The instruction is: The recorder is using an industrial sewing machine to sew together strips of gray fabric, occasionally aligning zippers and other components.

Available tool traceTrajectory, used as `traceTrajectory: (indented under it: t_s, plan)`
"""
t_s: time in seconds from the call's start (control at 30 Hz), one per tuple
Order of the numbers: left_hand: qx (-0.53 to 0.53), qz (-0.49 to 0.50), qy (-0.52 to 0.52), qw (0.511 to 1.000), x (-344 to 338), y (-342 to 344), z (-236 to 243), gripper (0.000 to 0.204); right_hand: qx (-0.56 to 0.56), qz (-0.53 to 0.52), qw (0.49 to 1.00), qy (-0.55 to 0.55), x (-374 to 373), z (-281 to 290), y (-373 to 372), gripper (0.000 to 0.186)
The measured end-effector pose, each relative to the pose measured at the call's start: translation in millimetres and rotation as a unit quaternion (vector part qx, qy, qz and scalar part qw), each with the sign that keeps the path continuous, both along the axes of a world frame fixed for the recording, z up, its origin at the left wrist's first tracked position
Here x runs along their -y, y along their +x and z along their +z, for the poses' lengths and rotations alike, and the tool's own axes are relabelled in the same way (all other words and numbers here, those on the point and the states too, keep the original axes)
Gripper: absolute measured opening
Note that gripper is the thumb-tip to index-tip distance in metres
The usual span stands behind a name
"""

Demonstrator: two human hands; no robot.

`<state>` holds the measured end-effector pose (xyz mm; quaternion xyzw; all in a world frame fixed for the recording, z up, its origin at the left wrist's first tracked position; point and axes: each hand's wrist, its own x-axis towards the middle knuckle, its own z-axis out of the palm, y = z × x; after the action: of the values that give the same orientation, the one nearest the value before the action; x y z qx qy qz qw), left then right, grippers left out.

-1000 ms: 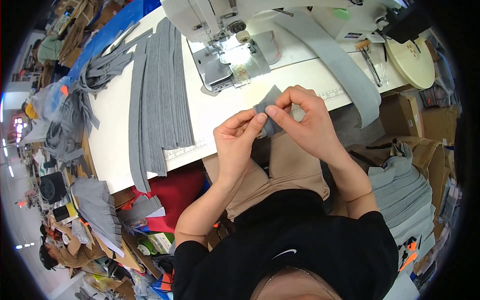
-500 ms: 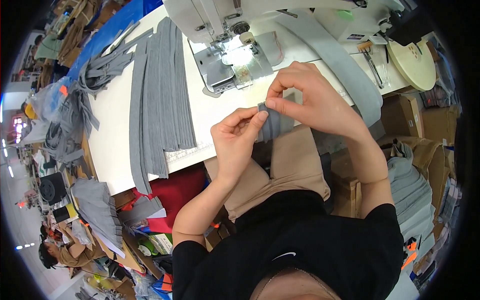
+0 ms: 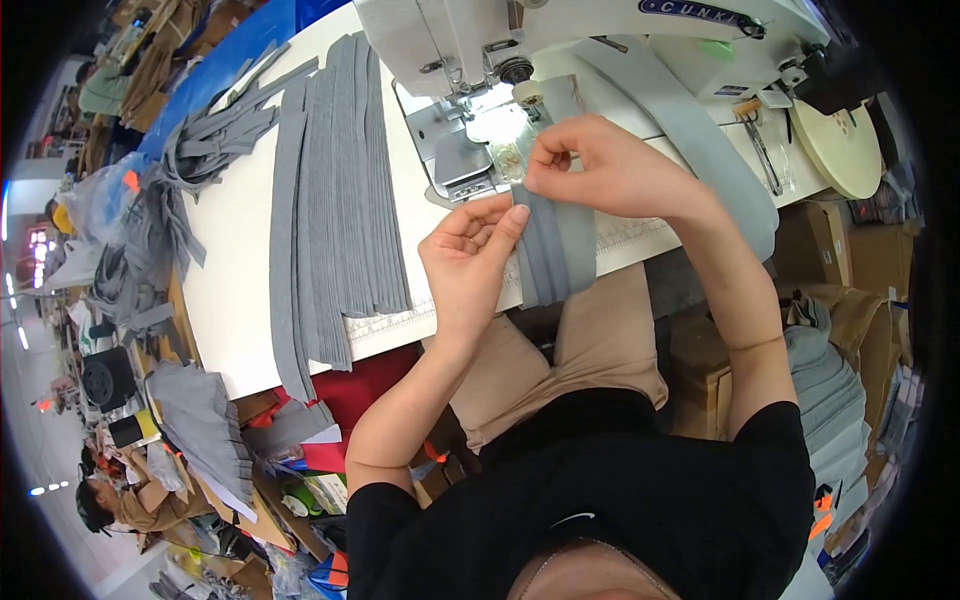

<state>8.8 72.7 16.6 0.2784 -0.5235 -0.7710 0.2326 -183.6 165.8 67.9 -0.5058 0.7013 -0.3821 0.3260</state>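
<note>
Grey fabric strips (image 3: 545, 255), layered, hang over the table edge between my hands, just below the lit plate and presser foot (image 3: 470, 140) of a white sewing machine (image 3: 430, 30). My left hand (image 3: 465, 250) pinches their top left corner between thumb and fingertips. My right hand (image 3: 600, 165) is closed in a pinch on the top of the strips, beside my left fingertips and near the machine's plate. What lies under my right fingers is partly hidden.
A long pile of grey strips (image 3: 340, 200) and tangled strips (image 3: 205, 150) lie left on the white table (image 3: 225, 310). Right are a wide grey band (image 3: 730, 170), tools (image 3: 760, 150) and a round cream disc (image 3: 835, 150). Boxes (image 3: 810, 245) stand below; a co-worker (image 3: 130, 500) is far left.
The strips have come up toward the machine and now drape lengthwise over the table edge. My right hand has moved up; my left hand has shifted slightly up and left.
</note>
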Motion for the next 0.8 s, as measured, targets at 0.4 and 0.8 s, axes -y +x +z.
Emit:
traceTrajectory:
  t_s: [0.4, 0.8]
  plan:
    - [-0.092, 0.092, -0.135, 0.982, -6, -3, -11, 0.05, -0.333, -0.085, 0.938, 0.045, 48, -27, 11, 0.021]
    - [-0.081, 0.081, -0.15, 0.982, -6, -6, -9, 0.04, -0.426, -0.3, 0.844, -0.129, 82, -100, -4, 0.042]
